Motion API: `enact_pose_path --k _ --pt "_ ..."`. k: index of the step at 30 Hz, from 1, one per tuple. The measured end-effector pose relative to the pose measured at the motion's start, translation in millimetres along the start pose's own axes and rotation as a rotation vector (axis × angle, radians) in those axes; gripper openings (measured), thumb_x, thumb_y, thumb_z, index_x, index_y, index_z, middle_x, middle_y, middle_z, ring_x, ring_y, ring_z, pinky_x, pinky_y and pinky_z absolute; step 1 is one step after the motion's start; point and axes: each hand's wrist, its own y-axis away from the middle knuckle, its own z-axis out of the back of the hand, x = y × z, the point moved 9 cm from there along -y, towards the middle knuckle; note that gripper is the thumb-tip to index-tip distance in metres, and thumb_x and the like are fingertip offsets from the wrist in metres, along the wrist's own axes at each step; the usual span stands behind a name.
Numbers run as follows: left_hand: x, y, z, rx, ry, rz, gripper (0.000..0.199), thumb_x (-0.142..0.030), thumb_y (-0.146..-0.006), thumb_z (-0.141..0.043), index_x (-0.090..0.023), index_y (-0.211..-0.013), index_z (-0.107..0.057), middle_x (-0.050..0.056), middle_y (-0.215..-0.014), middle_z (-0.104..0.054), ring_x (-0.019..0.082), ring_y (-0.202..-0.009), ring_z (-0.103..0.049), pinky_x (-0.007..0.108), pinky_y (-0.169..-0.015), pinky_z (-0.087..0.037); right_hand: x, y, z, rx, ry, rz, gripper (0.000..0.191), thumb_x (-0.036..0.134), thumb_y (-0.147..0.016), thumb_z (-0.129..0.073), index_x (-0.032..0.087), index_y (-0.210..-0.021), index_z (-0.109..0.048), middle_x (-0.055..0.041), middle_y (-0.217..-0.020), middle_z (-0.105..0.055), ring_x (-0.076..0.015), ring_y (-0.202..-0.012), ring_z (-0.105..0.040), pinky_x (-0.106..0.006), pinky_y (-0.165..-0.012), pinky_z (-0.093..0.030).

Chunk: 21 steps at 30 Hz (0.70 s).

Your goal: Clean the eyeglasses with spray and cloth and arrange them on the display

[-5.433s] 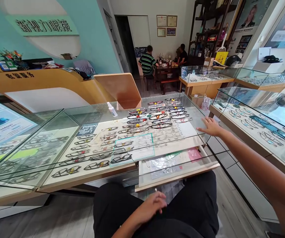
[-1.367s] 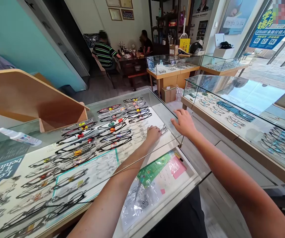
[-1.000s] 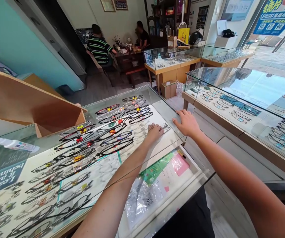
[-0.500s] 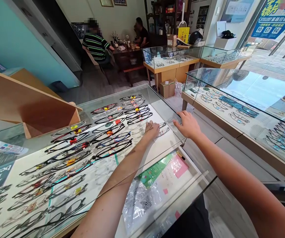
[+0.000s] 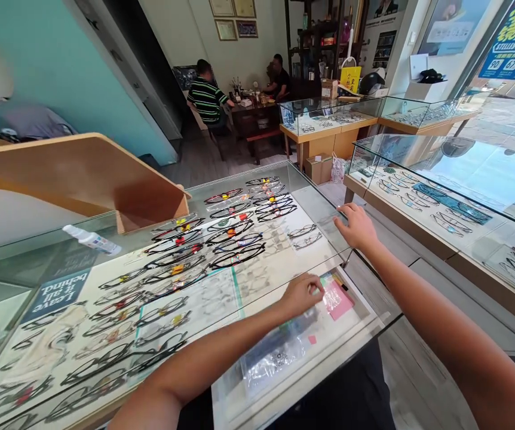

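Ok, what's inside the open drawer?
In the drawer: at least a pink sheet, a small pink scrap and a clear plastic bag. The left hand hides part of the inside; anything beneath can't be seen.

You can pass over the glass counter (image 5: pixel 315 202) between your left hand (image 5: pixel 302 294) and your right hand (image 5: pixel 356 227), which takes up its right edge; towards the far left, the wooden panel (image 5: pixel 105 173) and spray bottle (image 5: pixel 94 240) block you.

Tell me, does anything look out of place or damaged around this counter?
Nothing looks spilled or broken. The open drawer, with a clear plastic bag and pink paper lying loosely inside, looks untidy beside the rows of glasses. Some thin-framed glasses sit apart, toward the right hand.
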Motion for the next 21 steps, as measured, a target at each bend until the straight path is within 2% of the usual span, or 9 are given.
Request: enact_pose_path --k 3,5,7,8,11,13,15,18,21 --pt "-27.2 57.4 -14.4 0.275 0.395 0.169 0.022 -0.039 -0.078 -0.087 -0.019 -0.084 -0.081 -0.008 -0.054 -0.037 0.010 -0.054 -0.033 0.028 -0.057 -0.025 1.5 3.1 6.5 -0.084 -0.046 0.058 0.035 0.040 -0.103 -0.051 0.021 -0.121 -0.074 -0.0139 -0.132 -0.073 -0.0362 -0.123 -0.061 -0.051 -0.100 -0.051" --pt "-60.8 80.9 1.6 0.337 0.474 0.167 0.035 -0.048 -0.075 -0.091 -0.017 -0.088 -0.083 -0.008 -0.054 -0.037 0.009 -0.053 -0.030 0.028 -0.056 -0.023 1.6 5.5 9.7 -0.128 -0.071 0.086 0.032 0.039 -0.103 -0.051 0.022 -0.115 -0.074 -0.0129 -0.126 -0.074 -0.0353 -0.120 -0.061 -0.050 -0.101 -0.050" --pt "-95.3 85.1 38.2 0.287 0.413 0.083 0.035 -0.050 -0.080 -0.088 -0.017 -0.091 -0.085 -0.008 -0.055 -0.036 0.009 -0.054 -0.028 0.028 -0.056 -0.023 0.9 7.7 12.3 -0.165 -0.084 0.098 0.029 0.038 -0.103 -0.051 0.022 -0.111 -0.074 -0.0124 -0.123 -0.075 -0.0349 -0.118 -0.061 -0.050 -0.101 -0.050" --pt "-109.5 79.7 63.5 0.211 0.334 0.029 0.031 -0.048 -0.085 -0.084 -0.018 -0.092 -0.085 -0.006 -0.055 -0.041 0.010 -0.054 -0.031 0.028 -0.057 -0.026 0.5 8.6 13.4 -0.181 -0.087 0.100 0.028 0.037 -0.103 -0.051 0.023 -0.109 -0.074 -0.0125 -0.121 -0.075 -0.0348 -0.117 -0.061 -0.050 -0.101 -0.050" --pt "-134.7 44.8 140.1 -0.015 -0.115 -0.123 0.023 -0.037 -0.097 -0.070 -0.022 -0.102 -0.086 0.001 -0.074 -0.070 0.015 -0.067 -0.056 0.031 -0.069 -0.040 -1.5 9.8 15.0 -0.210 -0.093 0.093 0.027 0.036 -0.102 -0.051 0.023 -0.104 -0.074 -0.0127 -0.116 -0.075 -0.0345 -0.115 -0.061 -0.050 -0.100 -0.049" --pt "-133.0 11.9 180.6 -0.134 -0.468 -0.160 0.032 -0.035 -0.105 -0.057 -0.021 -0.098 -0.085 0.007 -0.096 -0.079 0.023 -0.089 -0.066 0.036 -0.081 -0.046 -3.2 9.6 14.8 -0.217 -0.091 0.083 0.026 0.036 -0.102 -0.051 0.023 -0.101 -0.074 -0.0127 -0.114 -0.075 -0.0344 -0.113 -0.061 -0.050 -0.099 -0.049" --pt "-118.5 -21.6 209.1 -0.215 -0.730 -0.135 0.030 -0.031 -0.105 -0.056 -0.021 -0.106 -0.084 0.009 -0.116 -0.080 0.029 -0.108 -0.067 0.041 -0.093 -0.047 -4.7 9.1 14.4 -0.222 -0.090 0.076 0.026 0.036 -0.101 -0.051 0.023 -0.100 -0.073 -0.0127 -0.113 -0.075 -0.0344 -0.112 -0.060 -0.049 -0.098 -0.049" --pt "-87.7 -62.9 223.8 -0.198 -0.917 -0.065 0.026 -0.031 -0.103 -0.059 -0.023 -0.109 -0.083 0.009 -0.130 -0.077 0.033 -0.124 -0.061 0.046 -0.104 -0.045 -5.5 8.2 13.7 -0.221 -0.095 0.078 0.025 0.036 -0.100 -0.051 0.023 -0.100 -0.073 -0.0125 -0.112 -0.076 -0.0339 -0.110 -0.061 -0.048 -0.096 -0.049" --pt "-66.9 -87.4 223.2 -0.198 -0.973 -0.031 0.023 -0.034 -0.100 -0.064 -0.022 -0.104 -0.084 0.012 -0.126 -0.078 0.035 -0.128 -0.058 0.048 -0.110 -0.040 -5.6 7.4 12.5 -0.202 -0.093 0.072 0.027 0.035 -0.100 -0.050 0.023 -0.101 -0.074 -0.0123 -0.113 -0.076 -0.0330 -0.109 -0.061 -0.047 -0.095 -0.049"
